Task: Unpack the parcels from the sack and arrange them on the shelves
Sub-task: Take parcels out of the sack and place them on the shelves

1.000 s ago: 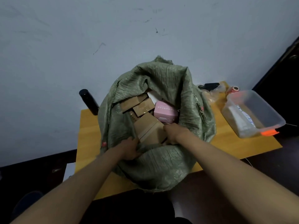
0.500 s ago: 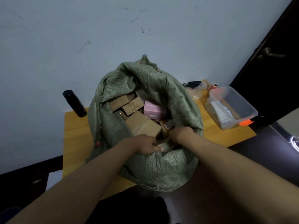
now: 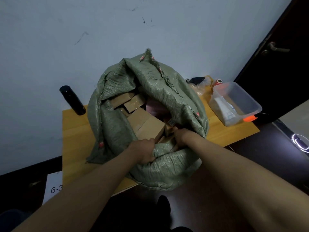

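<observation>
A green woven sack (image 3: 167, 168) stands open on a yellow wooden table (image 3: 75, 131). Several brown cardboard parcels fill its mouth; the largest box (image 3: 145, 124) lies in front, and a pink parcel (image 3: 153, 108) shows behind it under a fold of sack. My left hand (image 3: 143, 151) grips the sack's near rim just below the large box. My right hand (image 3: 181, 136) reaches into the opening to the right of that box, its fingers curled around a small cardboard parcel (image 3: 168, 131) that is mostly hidden.
A black bottle (image 3: 72, 100) stands at the table's back left. A clear plastic bin (image 3: 234, 102) with an orange clip, a tape roll (image 3: 218, 82) and a black adapter (image 3: 197, 79) sit at the right. A dark door (image 3: 284, 56) lies further right. No shelves are in view.
My left hand slid right along the sack's rim towards the middle. My right hand went deeper into the opening beside the large box. The sack's far flap folded over the pink parcel.
</observation>
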